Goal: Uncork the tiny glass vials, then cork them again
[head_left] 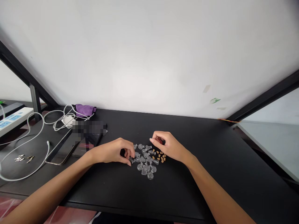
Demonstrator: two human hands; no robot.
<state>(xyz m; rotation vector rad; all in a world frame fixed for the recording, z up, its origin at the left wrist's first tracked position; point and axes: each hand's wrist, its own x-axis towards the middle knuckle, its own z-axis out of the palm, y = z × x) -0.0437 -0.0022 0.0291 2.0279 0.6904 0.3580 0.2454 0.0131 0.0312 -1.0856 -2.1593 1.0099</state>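
Note:
Small clear glass bottles of several shapes, round and conical, lie in a loose cluster on the black table. My left hand is at the cluster's left edge. Its thumb and forefinger are apart, on either side of a small bottle lying there. Just right of the bottles is a scatter of tiny cork stoppers. My right hand hovers above and behind the corks with its fingers curled in and thumb near the forefinger. Something reddish shows in its shaded palm; whether it is an object or skin I cannot tell.
To the left lie two dark phones, a white cable, a charger, a purple pouch and small metal pieces. A power strip is farther left. A white wall stands behind the table.

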